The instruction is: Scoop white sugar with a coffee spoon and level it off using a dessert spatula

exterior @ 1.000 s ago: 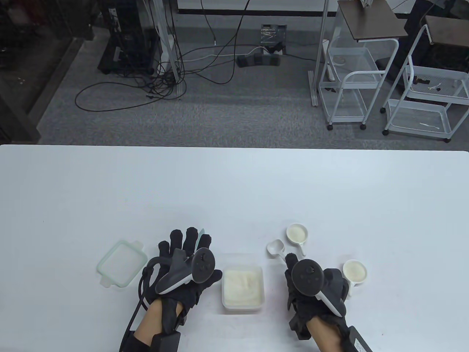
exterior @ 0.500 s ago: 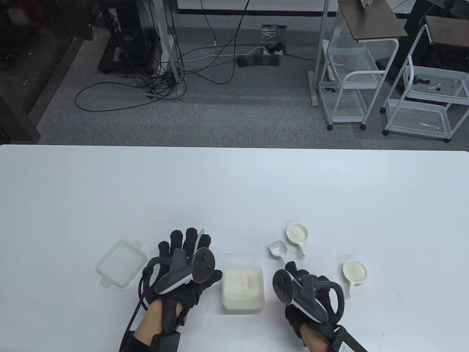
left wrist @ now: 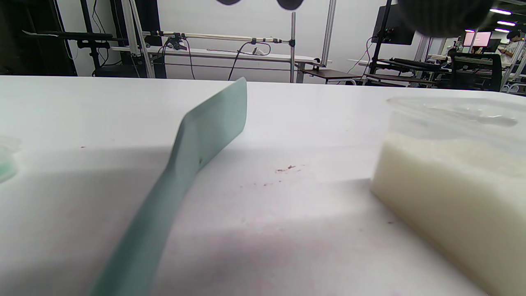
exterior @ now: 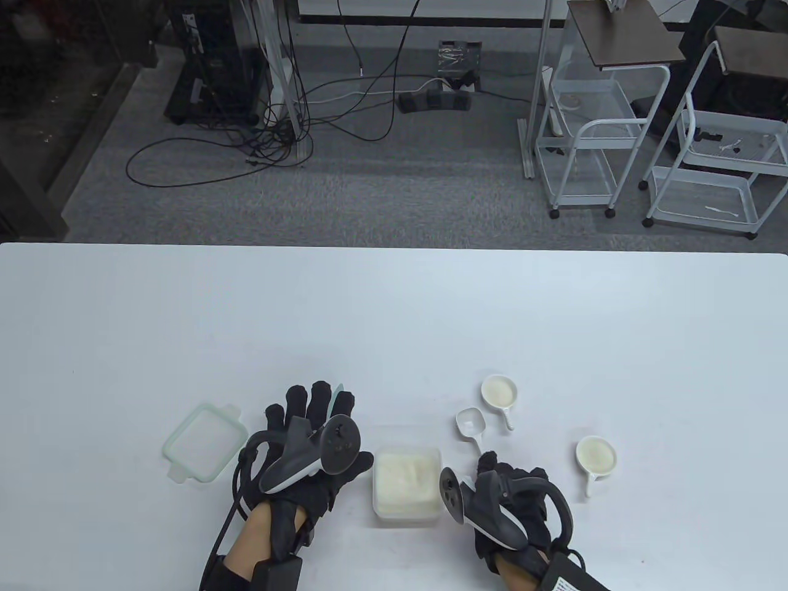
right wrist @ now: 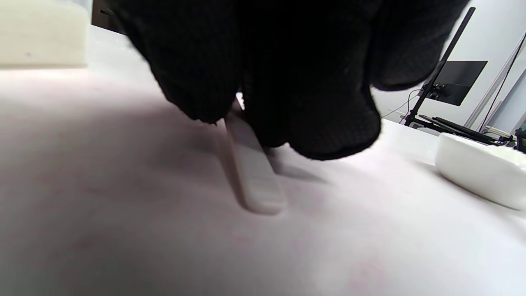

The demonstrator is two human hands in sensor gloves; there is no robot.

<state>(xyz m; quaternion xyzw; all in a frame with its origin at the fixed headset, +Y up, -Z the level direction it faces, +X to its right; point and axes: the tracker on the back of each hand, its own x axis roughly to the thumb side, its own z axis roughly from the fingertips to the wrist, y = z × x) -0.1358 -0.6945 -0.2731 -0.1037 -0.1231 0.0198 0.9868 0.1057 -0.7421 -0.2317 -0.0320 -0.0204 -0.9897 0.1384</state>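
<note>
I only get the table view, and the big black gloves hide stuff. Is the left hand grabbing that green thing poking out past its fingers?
Observer: No. The left wrist view shows the pale green flat plastic spatula under the left hand, whose fingertips point straight out above it, not curled round it.

Operator: Has the right hand got the little spoon?

Observer: Yes. In the right wrist view the right hand pinches the small white plastic coffee spoon by its handle, with the handle's end down by the white table.

Operator: Is the box full?

Observer: From the side, the white sugar stops below the rim of the clear plastic box.
</note>
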